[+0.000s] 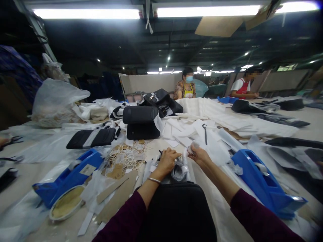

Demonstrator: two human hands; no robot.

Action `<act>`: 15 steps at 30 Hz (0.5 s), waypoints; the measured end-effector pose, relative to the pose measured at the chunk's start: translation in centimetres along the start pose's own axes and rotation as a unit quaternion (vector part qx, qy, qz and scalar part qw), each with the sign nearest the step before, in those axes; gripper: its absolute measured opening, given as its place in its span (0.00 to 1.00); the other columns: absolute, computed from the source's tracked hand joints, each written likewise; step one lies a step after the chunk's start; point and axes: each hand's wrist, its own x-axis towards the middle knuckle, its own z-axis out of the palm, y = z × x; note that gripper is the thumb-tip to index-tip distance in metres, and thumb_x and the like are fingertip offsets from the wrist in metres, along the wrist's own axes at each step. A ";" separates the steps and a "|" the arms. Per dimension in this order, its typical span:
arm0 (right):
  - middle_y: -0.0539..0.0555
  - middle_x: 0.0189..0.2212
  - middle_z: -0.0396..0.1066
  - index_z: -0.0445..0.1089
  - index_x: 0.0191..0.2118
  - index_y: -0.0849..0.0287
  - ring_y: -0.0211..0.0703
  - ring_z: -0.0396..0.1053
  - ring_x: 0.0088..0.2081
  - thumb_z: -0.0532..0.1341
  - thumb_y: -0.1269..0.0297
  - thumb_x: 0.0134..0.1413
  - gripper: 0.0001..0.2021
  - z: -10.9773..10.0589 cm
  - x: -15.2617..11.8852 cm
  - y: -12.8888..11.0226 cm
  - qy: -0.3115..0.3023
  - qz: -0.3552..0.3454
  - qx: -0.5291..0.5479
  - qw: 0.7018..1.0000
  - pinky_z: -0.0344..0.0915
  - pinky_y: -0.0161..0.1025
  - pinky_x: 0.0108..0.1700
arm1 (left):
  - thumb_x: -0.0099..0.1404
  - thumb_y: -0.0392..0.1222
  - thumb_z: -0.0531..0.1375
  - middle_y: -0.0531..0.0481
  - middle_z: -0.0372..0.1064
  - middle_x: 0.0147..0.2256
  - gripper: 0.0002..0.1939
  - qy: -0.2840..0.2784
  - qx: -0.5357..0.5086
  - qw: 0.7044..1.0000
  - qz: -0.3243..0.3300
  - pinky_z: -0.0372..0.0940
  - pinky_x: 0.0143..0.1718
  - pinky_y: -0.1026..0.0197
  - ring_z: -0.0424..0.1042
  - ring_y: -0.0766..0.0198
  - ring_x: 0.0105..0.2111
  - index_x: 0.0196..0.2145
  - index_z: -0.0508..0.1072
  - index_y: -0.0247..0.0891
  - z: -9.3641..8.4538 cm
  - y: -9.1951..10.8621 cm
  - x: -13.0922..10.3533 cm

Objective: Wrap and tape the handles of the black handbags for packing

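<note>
A black bag point(178, 211) lies in front of me, its dark smooth panel towards my body. Beyond that panel, clear plastic wrapping point(178, 172) is bunched around something pale. My left hand point(166, 164) is over the left side of this part with its fingers bent together; whatever lies under them is hidden. On the right, my right hand point(199, 155) is raised slightly, thumb and fingers pinching a small crumpled piece of clear plastic film point(193, 145). The two hands are a short distance apart.
Blue tape dispensers stand left point(73, 174) and right point(264, 181). A round lid-like dish point(67, 203), cardboard strips point(118, 195) and tangled strings point(128, 154) lie left. More black bags point(141, 122) and white sheets point(199, 129) are ahead. Two people sit across the table.
</note>
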 end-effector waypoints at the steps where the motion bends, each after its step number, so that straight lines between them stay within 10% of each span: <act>1: 0.49 0.22 0.70 0.66 0.30 0.58 0.35 0.68 0.22 0.63 0.69 0.52 0.05 0.3 -0.2 -0.1 -0.006 -0.011 0.006 1.000 0.73 0.34 0.27 | 0.63 0.28 0.49 0.47 0.72 0.41 0.24 -0.003 0.006 1.000 -0.005 0.53 0.45 0.48 0.61 0.54 0.43 0.50 0.73 0.49 -0.1 0.1 -0.1; 15: 0.54 0.21 0.72 0.71 0.30 0.65 0.45 0.71 0.22 0.76 0.57 0.15 0.28 1.4 0.9 -0.5 0.010 -0.069 -0.020 0.997 0.75 0.39 0.25 | 0.63 0.44 0.57 0.48 0.72 0.40 0.10 -0.035 -0.043 0.993 -0.103 0.48 0.53 0.50 0.59 0.57 0.49 0.38 0.79 0.46 1.1 -0.9 -0.3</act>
